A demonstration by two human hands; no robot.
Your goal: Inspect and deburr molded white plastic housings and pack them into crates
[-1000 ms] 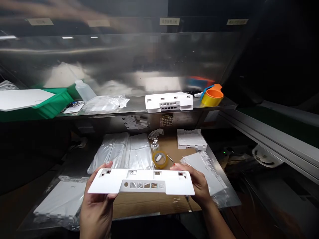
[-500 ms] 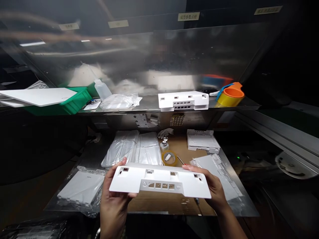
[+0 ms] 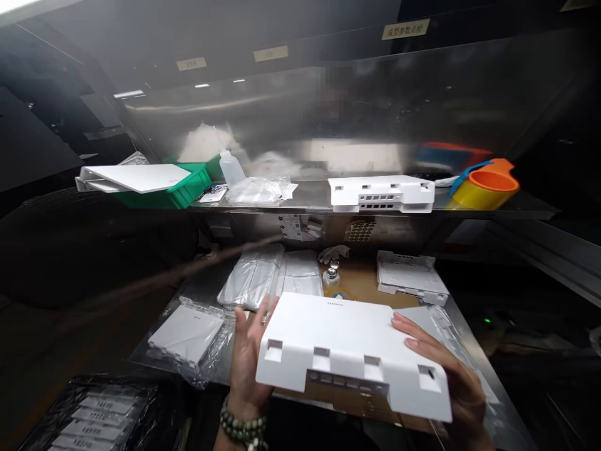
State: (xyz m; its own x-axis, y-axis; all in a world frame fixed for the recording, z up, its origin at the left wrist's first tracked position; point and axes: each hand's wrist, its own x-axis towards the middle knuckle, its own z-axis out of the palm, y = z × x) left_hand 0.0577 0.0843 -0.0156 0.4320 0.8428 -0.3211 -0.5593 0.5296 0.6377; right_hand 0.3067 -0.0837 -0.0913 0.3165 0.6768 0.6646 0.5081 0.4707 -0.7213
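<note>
A white plastic router housing, with several square notches and a strip of port openings along its near edge, is held tilted above the workbench. My right hand grips it by the right side, fingers lying over the top face and thumb hidden. At the left edge, my left hand has its thumb and fingers spread apart; the housing partly covers it, and whether the palm touches is unclear. Behind the housing lie clear plastic bags, a small pump bottle and a partly hidden tape roll.
Bagged white covers lie at the left, more white housings at the right. The shelf above bears a green bin, a squeeze bottle, another housing and tape rolls. A black-lined box with white parts stands lower left.
The housing has tipped, so its top face now shows, and it sits further right in view. My left hand has loosened from a grip to spread fingers. The camera view has shifted left.
</note>
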